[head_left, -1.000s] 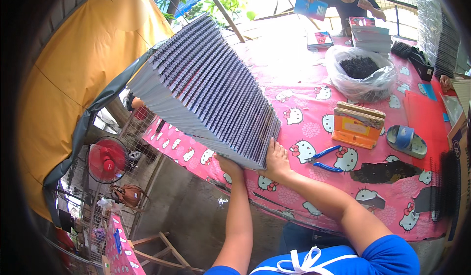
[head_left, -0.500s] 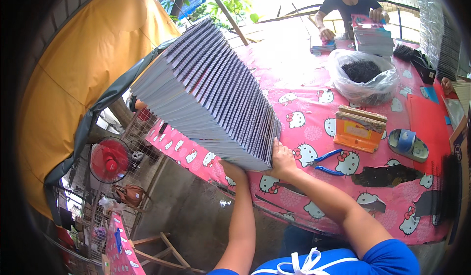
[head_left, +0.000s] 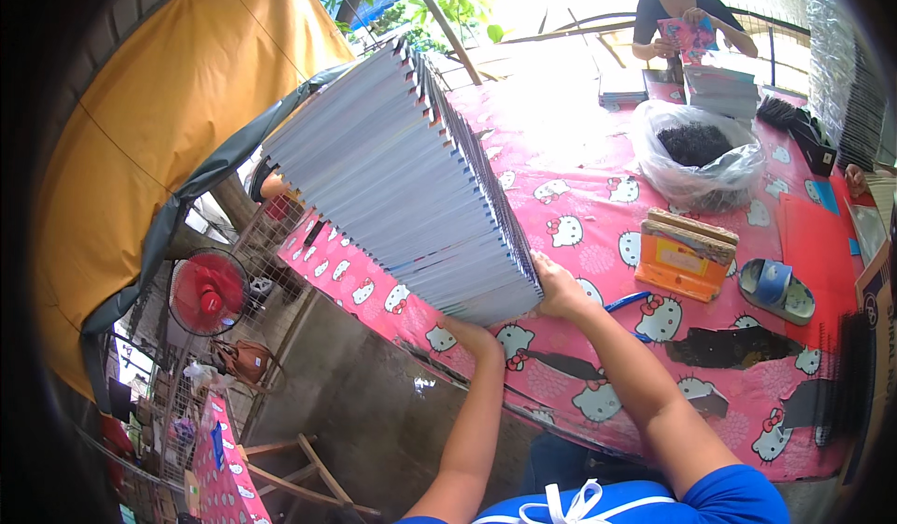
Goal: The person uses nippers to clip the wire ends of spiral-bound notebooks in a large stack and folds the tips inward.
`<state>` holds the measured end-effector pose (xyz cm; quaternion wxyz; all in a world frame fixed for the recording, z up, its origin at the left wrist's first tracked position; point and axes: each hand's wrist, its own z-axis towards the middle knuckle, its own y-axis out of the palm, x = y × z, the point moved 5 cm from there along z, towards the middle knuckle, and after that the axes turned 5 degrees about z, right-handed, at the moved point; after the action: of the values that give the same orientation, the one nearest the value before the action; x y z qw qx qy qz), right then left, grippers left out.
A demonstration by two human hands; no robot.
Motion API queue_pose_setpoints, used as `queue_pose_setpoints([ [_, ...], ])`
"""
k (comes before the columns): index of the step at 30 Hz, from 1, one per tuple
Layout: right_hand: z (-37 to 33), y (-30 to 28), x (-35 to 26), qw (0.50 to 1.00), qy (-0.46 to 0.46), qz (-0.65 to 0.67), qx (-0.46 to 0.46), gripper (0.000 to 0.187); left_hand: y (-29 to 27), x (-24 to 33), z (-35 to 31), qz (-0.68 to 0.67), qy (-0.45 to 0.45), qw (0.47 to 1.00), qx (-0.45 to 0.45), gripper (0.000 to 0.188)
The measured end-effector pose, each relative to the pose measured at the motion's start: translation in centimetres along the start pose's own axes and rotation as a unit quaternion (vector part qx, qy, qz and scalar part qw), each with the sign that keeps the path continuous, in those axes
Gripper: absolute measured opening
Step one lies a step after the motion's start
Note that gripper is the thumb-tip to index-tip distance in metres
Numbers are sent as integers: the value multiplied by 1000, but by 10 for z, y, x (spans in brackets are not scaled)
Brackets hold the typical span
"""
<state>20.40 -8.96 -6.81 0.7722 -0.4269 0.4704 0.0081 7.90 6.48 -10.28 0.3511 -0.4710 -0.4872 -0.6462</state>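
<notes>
A tall stack of spiral-bound notebooks (head_left: 402, 188) rises from the near edge of the table, leaning up and to the left. Its pale page edges face me, and the dark coil bindings run along its right side. My left hand (head_left: 470, 335) is at the lower left of the stack, its fingers partly hidden against the bottom. At the lower right, my right hand (head_left: 558, 286) presses on the bound side, with the fingertips out of sight behind it. Blue-handled pliers (head_left: 628, 301) lie just right of my right hand, partly covered by my forearm.
On the pink patterned table (head_left: 561, 188) are an orange wooden block holder (head_left: 685, 262), a blue slipper (head_left: 777, 286) and a plastic bag of black coils (head_left: 696, 146). Across it, a co-worker (head_left: 691, 20) holds a pink booklet beside stacked books (head_left: 719, 90). A red fan (head_left: 209, 290) stands left.
The stack has turned in my hands, so its page edges show more and its coils less. My forearm now covers part of the pliers. The co-worker has raised a pink booklet.
</notes>
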Motion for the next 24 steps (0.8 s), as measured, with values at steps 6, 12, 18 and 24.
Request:
queue_pose_setpoints([
  [6,-4,-24,15,996,50,44,54,98,18,2,-31,-34,-58,998,-4,68],
  [12,3,-28,30,990,72,67,99,86,31,11,-50,-1,19,999,29,63],
  [18,4,-26,36,987,56,75,132,80,39,21,-65,14,-22,997,75,69],
  [24,4,-27,39,989,51,66,122,75,40,23,-67,-1,-19,998,57,73],
])
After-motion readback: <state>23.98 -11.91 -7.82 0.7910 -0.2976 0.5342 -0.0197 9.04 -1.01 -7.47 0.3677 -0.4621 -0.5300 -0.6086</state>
